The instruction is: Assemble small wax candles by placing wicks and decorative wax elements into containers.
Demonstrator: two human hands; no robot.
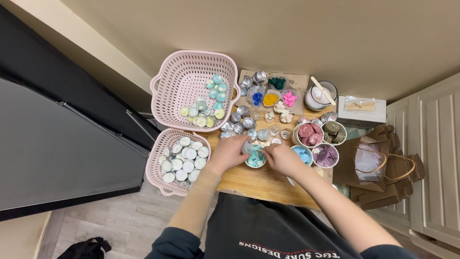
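Head view: both hands meet over a small bowl of teal wax pieces (256,159) on the wooden bench (258,184). The left hand (229,152) curls around a small clear cup (247,146); the right hand (281,158) pinches at the bowl's rim. Metal tealight cups (238,125) and bowls of coloured wax (316,144) crowd behind. Two pink perforated plastic baskets (191,79) of filled tealights hem the left edge; brown paper bags (383,168) press the right.

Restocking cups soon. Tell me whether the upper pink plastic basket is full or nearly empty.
Mostly empty. The upper pink plastic basket shows bare perforated floor; a small cluster of tealight cups sits at one corner.
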